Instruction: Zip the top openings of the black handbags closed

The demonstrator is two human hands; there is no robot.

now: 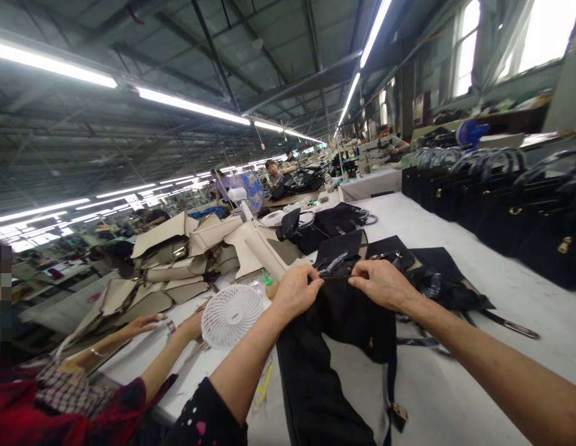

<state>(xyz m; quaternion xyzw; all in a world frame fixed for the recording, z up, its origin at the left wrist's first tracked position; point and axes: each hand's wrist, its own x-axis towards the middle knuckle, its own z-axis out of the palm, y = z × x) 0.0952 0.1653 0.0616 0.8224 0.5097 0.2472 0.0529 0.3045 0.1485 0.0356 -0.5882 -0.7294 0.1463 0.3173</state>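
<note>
My left hand (300,288) pinches one end of a thin dark strip or edge, and my right hand (378,284) pinches its other end, with a short span stretched between them. Just below my hands lies a black bag piece (357,322) with a small gold zip pull. Black fabric (311,384) runs from it toward the bottom of the view. A strap with a gold buckle (399,416) hangs at its right side. Whether the strip belongs to the black bag is hard to tell.
A small white fan (233,316) stands left of my left hand, near a co-worker's hands (192,325). Beige bag pieces (176,266) are heaped at the left. Black bags (515,217) line the right side of the white table (515,365).
</note>
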